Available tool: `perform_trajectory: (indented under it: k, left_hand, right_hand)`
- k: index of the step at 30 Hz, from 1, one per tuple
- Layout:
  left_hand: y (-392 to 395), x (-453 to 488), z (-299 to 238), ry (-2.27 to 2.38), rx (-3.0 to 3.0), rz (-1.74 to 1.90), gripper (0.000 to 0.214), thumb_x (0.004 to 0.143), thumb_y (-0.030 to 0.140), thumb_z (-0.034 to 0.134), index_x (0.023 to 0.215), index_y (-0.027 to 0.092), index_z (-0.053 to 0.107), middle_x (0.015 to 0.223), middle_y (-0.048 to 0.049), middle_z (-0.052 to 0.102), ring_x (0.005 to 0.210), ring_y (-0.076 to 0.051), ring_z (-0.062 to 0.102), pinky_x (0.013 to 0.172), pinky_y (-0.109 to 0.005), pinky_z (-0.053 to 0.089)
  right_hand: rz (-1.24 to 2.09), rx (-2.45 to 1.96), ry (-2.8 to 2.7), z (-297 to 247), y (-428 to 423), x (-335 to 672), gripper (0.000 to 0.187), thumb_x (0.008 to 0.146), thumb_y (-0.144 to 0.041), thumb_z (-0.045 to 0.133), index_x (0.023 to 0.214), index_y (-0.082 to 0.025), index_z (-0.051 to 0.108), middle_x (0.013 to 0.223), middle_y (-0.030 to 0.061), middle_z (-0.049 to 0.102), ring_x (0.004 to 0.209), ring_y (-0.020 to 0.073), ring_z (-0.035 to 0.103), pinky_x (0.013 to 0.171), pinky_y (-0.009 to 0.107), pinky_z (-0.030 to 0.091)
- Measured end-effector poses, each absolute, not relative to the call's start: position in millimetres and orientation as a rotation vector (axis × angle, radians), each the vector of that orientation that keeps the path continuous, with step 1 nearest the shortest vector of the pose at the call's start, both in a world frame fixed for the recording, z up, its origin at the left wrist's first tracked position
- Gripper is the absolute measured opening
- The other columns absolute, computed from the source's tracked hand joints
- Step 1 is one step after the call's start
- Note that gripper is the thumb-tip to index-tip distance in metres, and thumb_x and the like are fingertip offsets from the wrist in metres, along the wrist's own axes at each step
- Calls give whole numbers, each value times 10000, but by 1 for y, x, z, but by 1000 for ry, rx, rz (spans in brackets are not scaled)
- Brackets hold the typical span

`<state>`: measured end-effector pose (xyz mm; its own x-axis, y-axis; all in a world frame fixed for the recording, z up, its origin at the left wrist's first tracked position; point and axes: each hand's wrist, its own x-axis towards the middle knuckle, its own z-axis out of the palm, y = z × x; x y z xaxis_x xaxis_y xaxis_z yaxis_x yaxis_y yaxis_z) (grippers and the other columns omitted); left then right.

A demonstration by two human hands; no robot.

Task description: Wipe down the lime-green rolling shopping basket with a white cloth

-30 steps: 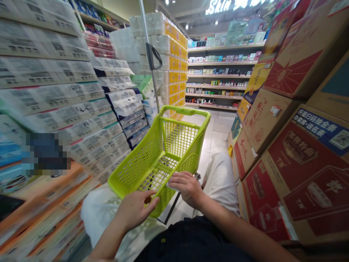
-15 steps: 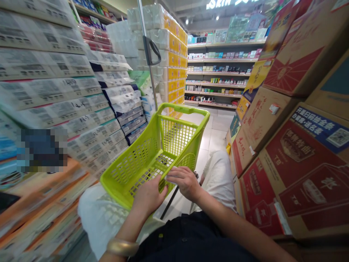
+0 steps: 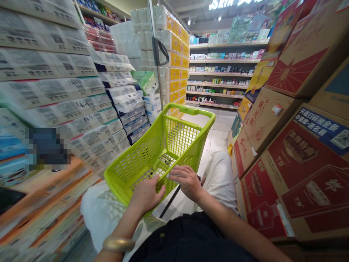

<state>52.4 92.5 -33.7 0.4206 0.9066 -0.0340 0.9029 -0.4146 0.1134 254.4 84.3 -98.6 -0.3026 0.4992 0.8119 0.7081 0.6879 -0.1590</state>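
Note:
A lime-green plastic shopping basket with perforated walls stands tilted between my knees, and no goods show inside it. My left hand is closed around its near side rim, thumb on the outer side and fingers over the edge. Just to the right, my right hand has its fingers bent together over the same rim. Its fingertips are partly hidden. A thin metal pole with a dark loop handle rises behind the basket.
Stacked tissue packs line the left side. Yellow-and-white paper bales stand beyond. Red and brown cartons are piled close on the right. Shelves of small cosmetics close the far end. A pale tiled floor runs between them.
The view has shifted slightly, so the basket appears a little further right. My left hand has slid slightly back along the rim, away from my right hand.

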Motion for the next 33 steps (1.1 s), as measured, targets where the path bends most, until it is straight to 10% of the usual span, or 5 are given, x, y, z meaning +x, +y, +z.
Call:
perform_trajectory:
  k: [33]
  left_hand:
    - [91,53,-31,1576,2581,17,176,906,322,451,981,206,560,925,-83,731,880,-257,694,723,-328,457]
  right_hand:
    - [-283,-1012,-1811,-89,101,286,371,931,-55,441,933,-258,753,1012,30,751,1076,184,629,954,362,497]
